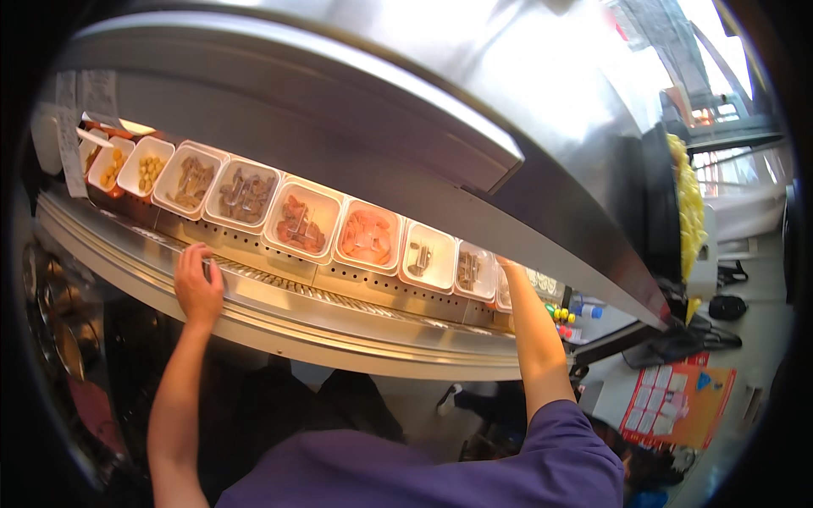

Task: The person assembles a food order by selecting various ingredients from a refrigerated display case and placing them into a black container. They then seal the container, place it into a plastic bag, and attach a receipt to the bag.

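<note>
A row of white square tubs with food stands in a lit metal display case. My left hand [198, 286] rests on the case's front ledge [279, 315], thumb and fingers apart, holding nothing. Beyond it are a tub of grey-brown pieces [193, 182] and a tub of darker sliced pieces [246, 196]. Reddish-brown chunks [301, 227] and pink slices [367, 239] fill tubs in the middle. My right arm reaches to the row's right end, beside a tub of brown pieces [468, 271]. Only a little of my right hand [508, 264] shows; its fingers are hidden beneath the overhang.
A wide steel hood [339, 110] hangs low over the tubs. Small bottles with coloured caps [562, 315] stand past the right end. Farther right are yellow packages [690, 203] and a red-and-orange board with white papers [677, 405]. Metal pans [68, 339] are at the left.
</note>
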Action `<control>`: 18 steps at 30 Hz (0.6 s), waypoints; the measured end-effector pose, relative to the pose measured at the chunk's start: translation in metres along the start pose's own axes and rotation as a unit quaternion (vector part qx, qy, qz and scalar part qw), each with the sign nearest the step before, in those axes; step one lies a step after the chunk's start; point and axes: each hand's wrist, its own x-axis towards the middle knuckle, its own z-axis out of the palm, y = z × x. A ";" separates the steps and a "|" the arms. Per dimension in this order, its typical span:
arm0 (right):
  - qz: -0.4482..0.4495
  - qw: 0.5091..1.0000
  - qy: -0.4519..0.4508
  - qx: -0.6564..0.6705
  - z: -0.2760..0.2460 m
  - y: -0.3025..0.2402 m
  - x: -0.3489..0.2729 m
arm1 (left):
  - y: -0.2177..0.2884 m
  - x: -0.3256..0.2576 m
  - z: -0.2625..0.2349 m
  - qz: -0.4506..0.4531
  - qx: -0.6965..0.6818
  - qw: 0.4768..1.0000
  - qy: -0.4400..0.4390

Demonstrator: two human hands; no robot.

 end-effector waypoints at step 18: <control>0.020 0.982 -0.182 -0.053 0.042 0.000 0.069 | 0.008 -0.004 0.010 -0.016 0.003 0.999 0.036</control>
